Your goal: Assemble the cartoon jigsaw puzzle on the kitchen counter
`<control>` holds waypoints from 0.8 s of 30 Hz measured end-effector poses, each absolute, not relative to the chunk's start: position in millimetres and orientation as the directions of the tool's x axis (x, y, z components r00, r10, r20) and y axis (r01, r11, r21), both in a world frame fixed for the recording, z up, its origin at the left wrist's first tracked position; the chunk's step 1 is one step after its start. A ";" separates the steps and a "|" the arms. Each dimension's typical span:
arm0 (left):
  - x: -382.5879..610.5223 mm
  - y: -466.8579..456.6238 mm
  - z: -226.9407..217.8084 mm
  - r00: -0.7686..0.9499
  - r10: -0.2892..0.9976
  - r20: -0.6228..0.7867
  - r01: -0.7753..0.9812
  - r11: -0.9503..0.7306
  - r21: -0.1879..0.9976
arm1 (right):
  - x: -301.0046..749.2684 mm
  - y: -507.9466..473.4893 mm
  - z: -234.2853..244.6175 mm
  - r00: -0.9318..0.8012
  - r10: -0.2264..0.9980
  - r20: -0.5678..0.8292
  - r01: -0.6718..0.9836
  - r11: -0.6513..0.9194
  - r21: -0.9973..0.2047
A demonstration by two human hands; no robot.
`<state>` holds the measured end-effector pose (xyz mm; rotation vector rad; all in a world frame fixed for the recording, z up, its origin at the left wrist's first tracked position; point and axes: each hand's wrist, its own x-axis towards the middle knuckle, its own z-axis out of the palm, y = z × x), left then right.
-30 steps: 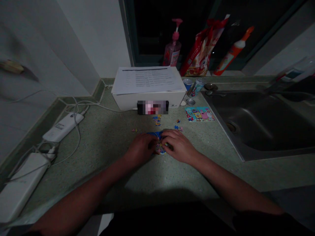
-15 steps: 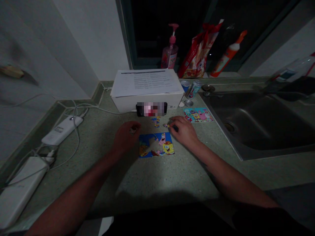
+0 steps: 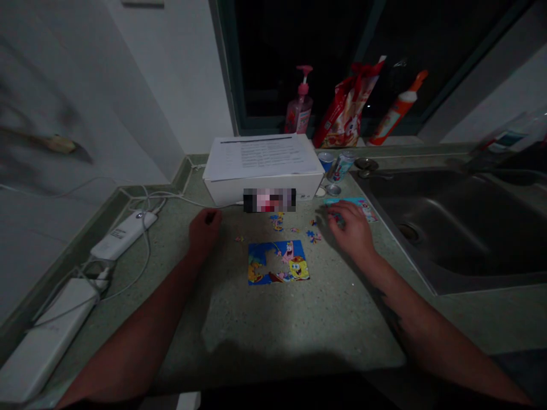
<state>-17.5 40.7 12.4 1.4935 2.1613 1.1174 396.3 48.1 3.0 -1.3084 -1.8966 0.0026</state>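
Observation:
A partly assembled jigsaw puzzle (image 3: 299, 270) of cartoon figures on blue lies on the counter, with a gap in its middle. My left hand (image 3: 205, 230) rests to its upper left, fingers curled in a loose fist with no object showing. A loose puzzle piece (image 3: 239, 239) lies between that hand and the puzzle. My right hand (image 3: 351, 229) is open, fingers bent and apart, over the lower left of a colourful picture card (image 3: 368, 210), covering much of it. Several loose pieces (image 3: 314, 235) lie left of my right hand; a small cluster (image 3: 277, 221) is above the puzzle.
A phone (image 3: 269, 200) with a blurred screen leans on a white box (image 3: 260, 185) topped by a printed sheet. Cans (image 3: 342, 166) stand beside the box. The sink (image 3: 470, 222) is at right; power banks (image 3: 123, 232) and cables lie at left. Bottles (image 3: 299, 111) line the window.
My left hand has moved left, away from the puzzle, and a loose piece shows there. My right hand has moved right from the loose pieces onto the picture card. The view has shifted slightly.

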 end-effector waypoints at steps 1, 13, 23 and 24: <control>-18.3 42.3 10.0 -0.428 0.882 0.198 0.657 0.153 0.738 | 398.5 50.9 1.7 -0.119 0.773 0.623 0.786 0.457 -0.417; -13.8 46.2 6.0 -0.398 0.887 0.232 0.674 0.111 0.730 | 396.0 62.0 -8.2 -0.133 0.739 0.661 0.806 0.469 -0.362; -10.3 48.0 6.9 -0.421 0.876 0.236 0.667 0.123 0.735 | 390.6 59.5 -1.7 -0.190 0.741 0.644 0.782 0.511 -0.357; -10.2 48.3 7.1 -0.420 0.877 0.234 0.663 0.121 0.739 | 387.9 57.4 0.2 -0.208 0.742 0.637 0.776 0.522 -0.354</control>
